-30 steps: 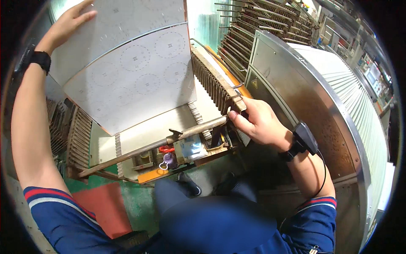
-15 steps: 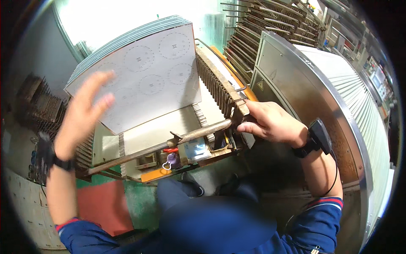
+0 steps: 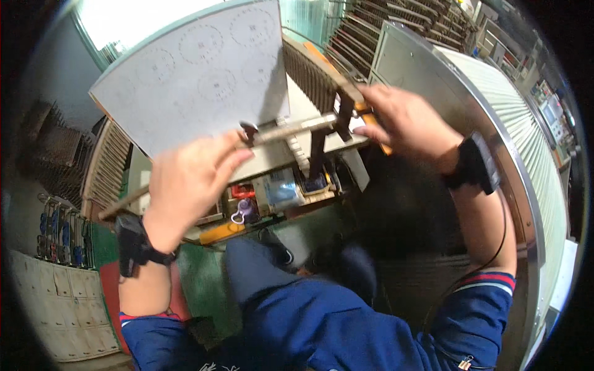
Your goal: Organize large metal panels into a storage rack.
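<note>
In front of me stands a slotted rack [image 3: 102, 166] holding a large pale panel [image 3: 213, 93] upright, marked with several dashed circles. A worn metal bar [image 3: 294, 130] crosses the rack's near side, with a small dark clip [image 3: 249, 132] on it. My left hand [image 3: 192, 179], blurred by motion, is closed on this bar, its fingertips at the clip. My right hand [image 3: 411, 127] grips the rack's right near corner [image 3: 352, 94], thumb below and fingers above. The palm sides of both hands are hidden.
Below the bar, a shelf holds a purple bottle [image 3: 247, 211], a red item [image 3: 243, 191] and a blue-white packet [image 3: 283, 190]. A metal-edged cabinet [image 3: 408, 68] stands close on the right. More racks [image 3: 421, 25] are stacked behind; lockers [image 3: 68, 297] stand at left.
My left hand has come from the air before the panel, right and down onto the bar. My right hand stays at the rack's corner. Rack and panel appear higher in view.
</note>
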`<state>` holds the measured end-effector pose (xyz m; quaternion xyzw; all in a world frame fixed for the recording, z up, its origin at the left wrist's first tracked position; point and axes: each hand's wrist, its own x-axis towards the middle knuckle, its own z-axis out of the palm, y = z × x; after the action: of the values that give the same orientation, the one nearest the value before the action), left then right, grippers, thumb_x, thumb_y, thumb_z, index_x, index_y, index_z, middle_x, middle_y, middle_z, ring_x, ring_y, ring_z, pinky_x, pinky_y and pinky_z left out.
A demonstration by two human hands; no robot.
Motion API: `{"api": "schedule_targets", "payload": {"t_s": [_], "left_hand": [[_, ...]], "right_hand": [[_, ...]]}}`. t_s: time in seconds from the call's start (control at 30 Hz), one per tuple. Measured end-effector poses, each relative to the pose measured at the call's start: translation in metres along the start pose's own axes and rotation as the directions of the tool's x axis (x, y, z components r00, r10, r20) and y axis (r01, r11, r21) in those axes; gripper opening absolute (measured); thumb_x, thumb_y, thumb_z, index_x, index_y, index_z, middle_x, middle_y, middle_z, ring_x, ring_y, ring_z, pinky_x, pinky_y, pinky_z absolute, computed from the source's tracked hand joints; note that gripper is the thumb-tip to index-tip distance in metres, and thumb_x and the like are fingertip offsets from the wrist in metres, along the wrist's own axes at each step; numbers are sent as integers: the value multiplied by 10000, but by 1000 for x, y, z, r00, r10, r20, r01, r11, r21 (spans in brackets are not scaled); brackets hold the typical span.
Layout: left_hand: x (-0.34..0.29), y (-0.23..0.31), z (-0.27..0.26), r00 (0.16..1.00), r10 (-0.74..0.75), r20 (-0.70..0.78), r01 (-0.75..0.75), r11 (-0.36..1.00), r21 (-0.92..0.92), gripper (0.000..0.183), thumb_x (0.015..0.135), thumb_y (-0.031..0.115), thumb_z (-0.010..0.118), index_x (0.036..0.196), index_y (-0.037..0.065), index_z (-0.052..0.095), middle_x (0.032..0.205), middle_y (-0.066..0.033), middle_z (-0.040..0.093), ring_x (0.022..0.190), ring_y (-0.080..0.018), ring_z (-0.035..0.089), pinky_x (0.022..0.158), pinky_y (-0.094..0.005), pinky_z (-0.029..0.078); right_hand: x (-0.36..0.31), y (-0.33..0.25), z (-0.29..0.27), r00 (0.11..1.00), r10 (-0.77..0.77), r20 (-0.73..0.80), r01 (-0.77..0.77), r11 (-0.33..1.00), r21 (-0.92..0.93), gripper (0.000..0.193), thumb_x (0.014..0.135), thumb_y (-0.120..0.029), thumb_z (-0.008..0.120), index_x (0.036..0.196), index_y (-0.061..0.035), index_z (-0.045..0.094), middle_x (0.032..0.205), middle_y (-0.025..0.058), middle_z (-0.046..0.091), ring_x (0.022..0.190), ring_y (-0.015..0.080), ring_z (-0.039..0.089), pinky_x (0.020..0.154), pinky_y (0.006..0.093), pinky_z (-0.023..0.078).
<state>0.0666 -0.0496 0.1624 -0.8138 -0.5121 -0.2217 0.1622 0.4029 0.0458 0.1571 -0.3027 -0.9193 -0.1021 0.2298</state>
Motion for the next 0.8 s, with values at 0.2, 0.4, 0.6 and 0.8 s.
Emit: {"api": "schedule_targets", "payload": {"t_s": [0.2,0.4,0.6,0.8], "left_hand": [[7,-26,10,982,-86,167,103,990,-93,299,941,384,599,1050,123,696,886,-134,693,820,-355,671,662,-425,516],[4,-33,8,962,-79,261,120,982,-147,300,962,347,567,1046,64,621,858,-167,656,873,-378,634,730,-430,488],[9,-29,11,909,-185,373,328,870,-368,260,955,239,588,1129,45,592,891,-145,636,841,-250,625,775,-365,489],[16,-16,21,933,-226,279,341,801,-492,226,953,218,606,1094,42,612,788,-14,570,738,-112,529,691,-270,449]], "right_hand": [[-24,54,-92,972,208,114,-153,917,-367,346,925,-245,623,1212,-54,594,1179,176,598,1097,384,582,936,438,481],[-116,98,-137,903,385,192,-293,877,-382,444,963,-348,584,1295,-56,549,1280,181,562,1203,354,534,1046,405,405],[-120,105,-123,901,395,178,-361,912,-196,594,921,-357,621,1388,-28,460,1383,193,479,1336,328,434,1129,382,318],[-118,94,-123,887,430,169,-403,899,-174,543,914,-281,605,1375,-22,480,1369,189,499,1321,317,458,1122,372,329]]}}
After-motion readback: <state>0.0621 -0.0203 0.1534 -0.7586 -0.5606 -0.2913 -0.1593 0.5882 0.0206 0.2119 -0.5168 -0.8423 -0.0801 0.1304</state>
